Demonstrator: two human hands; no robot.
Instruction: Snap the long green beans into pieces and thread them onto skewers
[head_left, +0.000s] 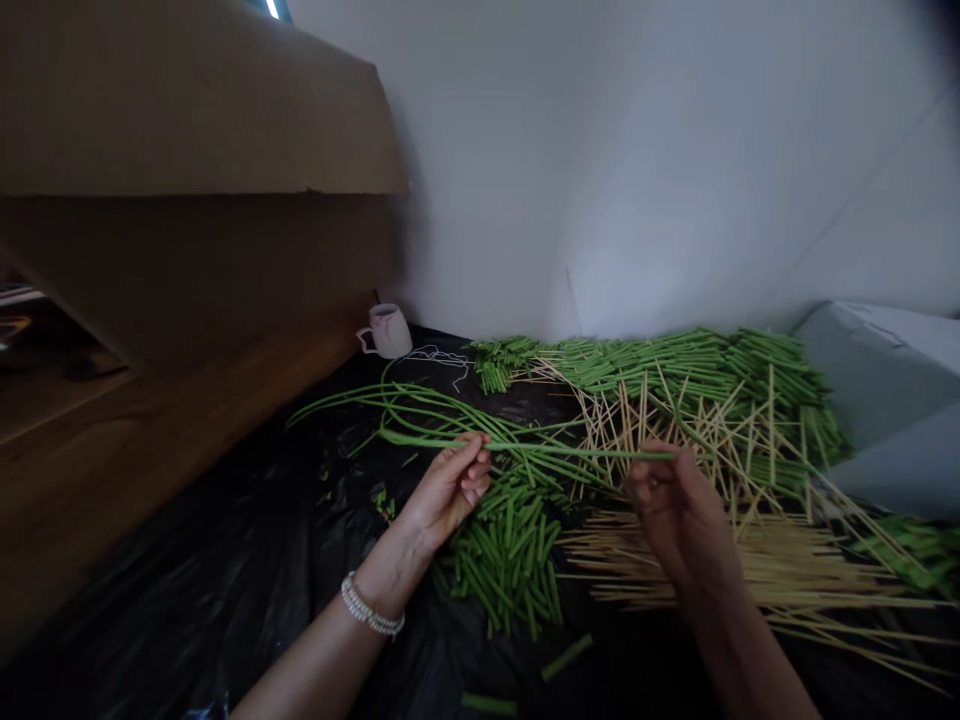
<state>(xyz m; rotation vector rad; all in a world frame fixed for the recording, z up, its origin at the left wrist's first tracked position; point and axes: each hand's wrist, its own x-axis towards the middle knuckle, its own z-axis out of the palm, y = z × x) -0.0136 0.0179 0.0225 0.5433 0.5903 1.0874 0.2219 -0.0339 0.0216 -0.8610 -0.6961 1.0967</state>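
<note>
A long green garlic scape (559, 451) stretches level between my two hands. My left hand (452, 487) pinches it near its thicker, swollen part, thumb and fingertips pressed together. At the stalk's right end, my right hand (681, 515) is closed on it with bent fingers. More whole garlic scapes (420, 400) lie curled in loops behind my left hand. Below and between the hands is a pile of short cut scape pieces (510, 560). Thin wooden skewers (787, 565) lie in a heap under and beyond my right hand, partly hidden by it.
Black plastic sheeting (262, 570) covers the work surface. Bundles of cut green pieces on skewers (675, 360) line the wall. A mug (389, 332) stands at the back beside white string (442, 355). A cardboard box (202, 100) rises at left, a pale box (892, 400) at right.
</note>
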